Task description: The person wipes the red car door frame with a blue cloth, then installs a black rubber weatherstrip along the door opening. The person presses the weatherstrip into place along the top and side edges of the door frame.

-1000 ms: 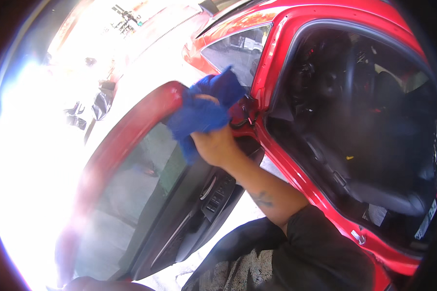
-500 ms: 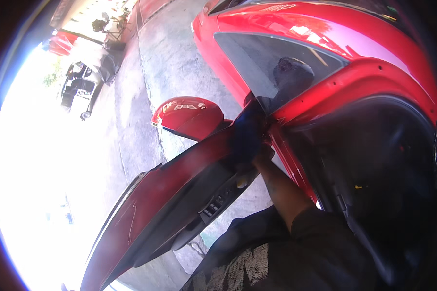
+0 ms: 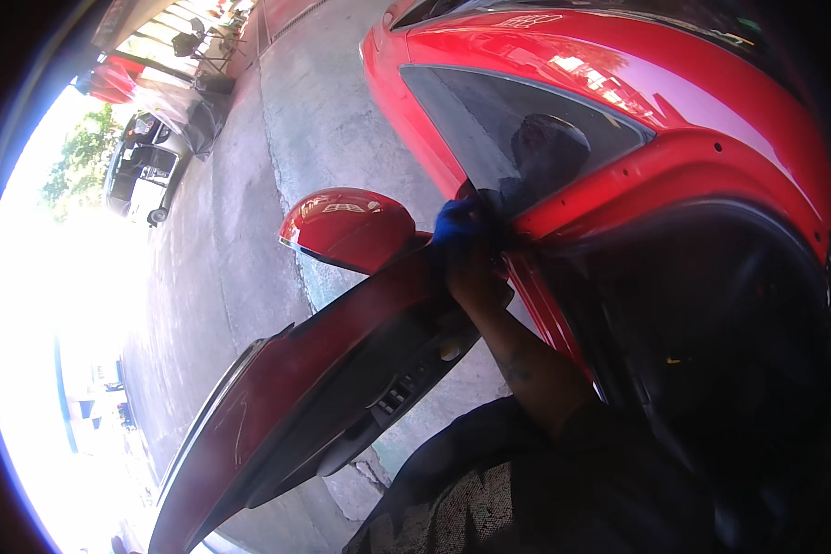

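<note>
Blue cloth [image 3: 454,222] shifted toward the wing mirror [image 3: 349,227]
Right hand [image 3: 473,275] clenches fingers round it; wiping seemingly reaches the front of the car door [image 3: 323,355].

The cloth [image 3: 455,222] lies in the right fingers [image 3: 462,254]. Left of them sits the wing mirror [image 3: 351,226]; below-left, the door [image 3: 323,351]; right, the cabin [image 3: 711,314]; above-right, the side window [image 3: 471,111]; far upper-left, a parked vehicle [image 3: 150,175].

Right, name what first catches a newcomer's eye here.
The glossy red car dominates the upper right, its open door slanting from the centre to the lower left. From it juts a red side mirror, left of centre; near the door's hinge end, the right hand holds a blue cloth.
</note>
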A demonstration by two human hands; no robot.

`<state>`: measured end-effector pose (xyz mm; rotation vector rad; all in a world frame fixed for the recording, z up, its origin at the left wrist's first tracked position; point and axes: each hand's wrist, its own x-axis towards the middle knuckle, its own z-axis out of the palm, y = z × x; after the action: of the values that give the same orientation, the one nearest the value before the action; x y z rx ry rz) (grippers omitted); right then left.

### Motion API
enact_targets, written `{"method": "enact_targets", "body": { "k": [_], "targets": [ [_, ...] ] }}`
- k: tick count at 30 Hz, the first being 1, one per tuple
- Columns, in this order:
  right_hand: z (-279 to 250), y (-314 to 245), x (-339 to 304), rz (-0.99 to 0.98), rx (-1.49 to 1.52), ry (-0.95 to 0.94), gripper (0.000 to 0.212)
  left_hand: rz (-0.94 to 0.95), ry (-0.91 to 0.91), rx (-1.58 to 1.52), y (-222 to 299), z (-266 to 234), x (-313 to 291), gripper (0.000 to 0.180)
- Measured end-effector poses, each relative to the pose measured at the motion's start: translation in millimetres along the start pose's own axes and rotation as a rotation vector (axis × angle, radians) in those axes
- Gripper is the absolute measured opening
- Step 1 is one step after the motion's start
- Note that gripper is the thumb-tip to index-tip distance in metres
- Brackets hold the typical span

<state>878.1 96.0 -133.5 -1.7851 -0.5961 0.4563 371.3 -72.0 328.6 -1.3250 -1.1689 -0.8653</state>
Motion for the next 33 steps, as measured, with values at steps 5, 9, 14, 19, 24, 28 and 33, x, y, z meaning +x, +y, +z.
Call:
{"method": "enact_targets", "body": {
  "k": [5,9,14,19,24,28,33],
  "targets": [
    [-6,-1,-62,-0.281,0.541,-0.096,0.051,0.053,-0.021,-0.045,-6,0,2,0.054],
    [9,51,-65,0.046,0.207,0.085,0.049,0.011,0.004,0.002,-9,2,2,0.054],
    [-12,130,-78,0.512,0.990,-0.055,0.056,-0.035,-0.020,-0.093,-2,-2,-1,0.062],
    [-84,112,-106,0.444,0.998,-0.174,0.065,0.198,-0.045,0.065,0,-5,4,0.063],
    [-56,24,-90,0.247,1.313,-0.039,0.069,0.388,-0.025,0.164,-5,-3,7,0.056],
    [-16,15,-83,0.030,0.690,0.081,0.063,0.191,0.001,0.087,4,-2,5,0.053],
    [-18,68,-120,0.157,0.541,0.073,0.056,0.194,0.017,0.085,18,0,4,0.056]
  ]
}}
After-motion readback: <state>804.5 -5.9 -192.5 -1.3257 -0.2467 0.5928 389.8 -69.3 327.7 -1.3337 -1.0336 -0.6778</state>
